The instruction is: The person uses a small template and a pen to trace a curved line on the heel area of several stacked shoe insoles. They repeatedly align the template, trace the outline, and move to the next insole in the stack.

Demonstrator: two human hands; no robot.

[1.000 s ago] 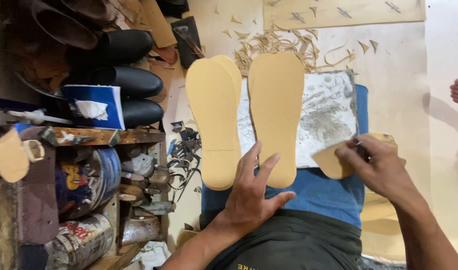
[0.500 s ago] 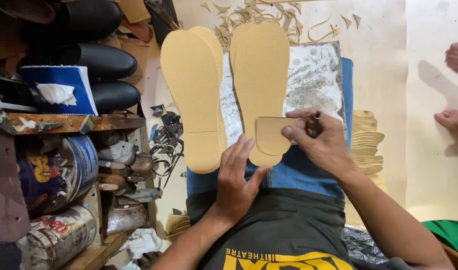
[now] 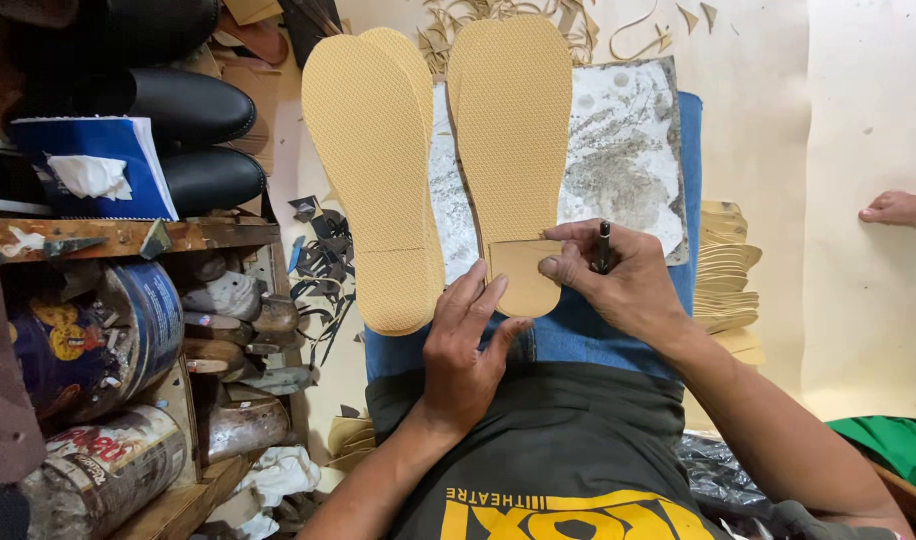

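While our left hand [image 3: 465, 352] lies open, fingers flat by the left sole [image 3: 373, 180], our right hand [image 3: 618, 283] pinches a pen [image 3: 604, 246] and pins a heel template [image 3: 523, 277] on the right sole [image 3: 511, 130]. Likely tracing; next needs template steady.

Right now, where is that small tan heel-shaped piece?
In the head view, near the middle, the heel piece lies on the heel end of the right-hand sole, pinned by the right hand, with the left hand just below.
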